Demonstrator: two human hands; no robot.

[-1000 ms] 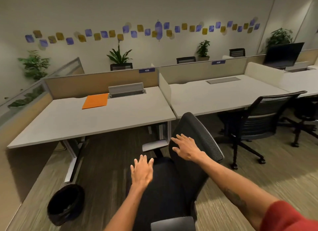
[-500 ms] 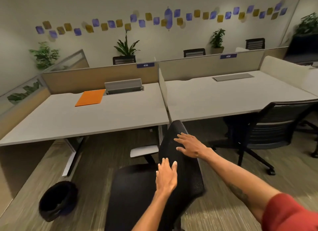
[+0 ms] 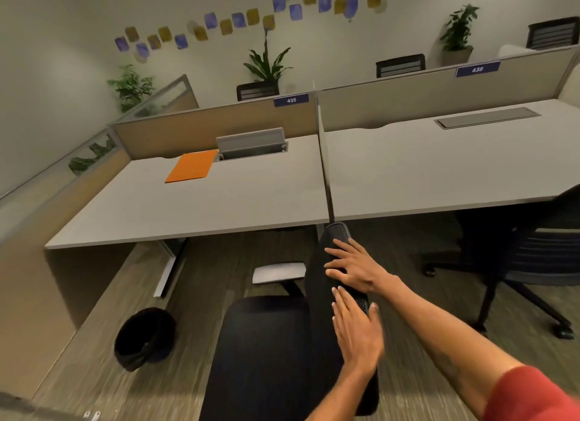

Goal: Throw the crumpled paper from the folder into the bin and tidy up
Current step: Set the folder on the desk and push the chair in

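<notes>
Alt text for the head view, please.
Left hand and right hand rest on the backrest of a black office chair before a white desk. An orange folder lies on the desk; a black bin sits on the floor.

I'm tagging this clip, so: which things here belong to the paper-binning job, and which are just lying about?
Job: orange folder, bin, the desk chair that left hand and right hand rest on. No crumpled paper shows.
Lying about: second chair, potted plant, raised desk flap, desk number sign.

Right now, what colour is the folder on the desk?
Orange, plain; the folder shows in the head view.
</notes>
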